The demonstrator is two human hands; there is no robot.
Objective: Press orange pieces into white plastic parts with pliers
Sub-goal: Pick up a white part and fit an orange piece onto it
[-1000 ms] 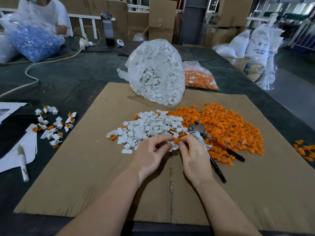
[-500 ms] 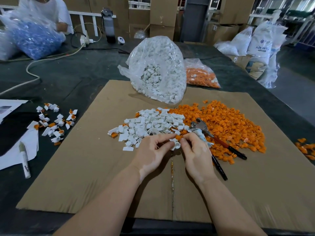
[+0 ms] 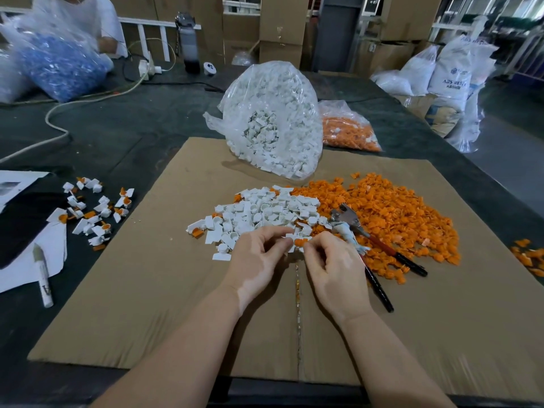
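surface (image 3: pixel 141 128) dark, cardboard sheet (image 3: pixel 147 304) bare along its near edge | clear bag (image 3: pixel 273 119) held white parts; smaller bag (image 3: pixel 347 131) held orange pieces | pliers (image 3: pixel 379 248) lay on loose orange pile (image 3: pixel 397 213) | left hand (image 3: pixel 259 260) and right hand (image 3: pixel 332 266) pinched orange piece (image 3: pixel 300 242) against white part (image 3: pixel 290 236) at white pile (image 3: pixel 265 213)

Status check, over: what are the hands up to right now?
Left hand pinching white part. Right hand pinching orange piece against it. Pliers lying unused beside right hand. Nothing blocking.
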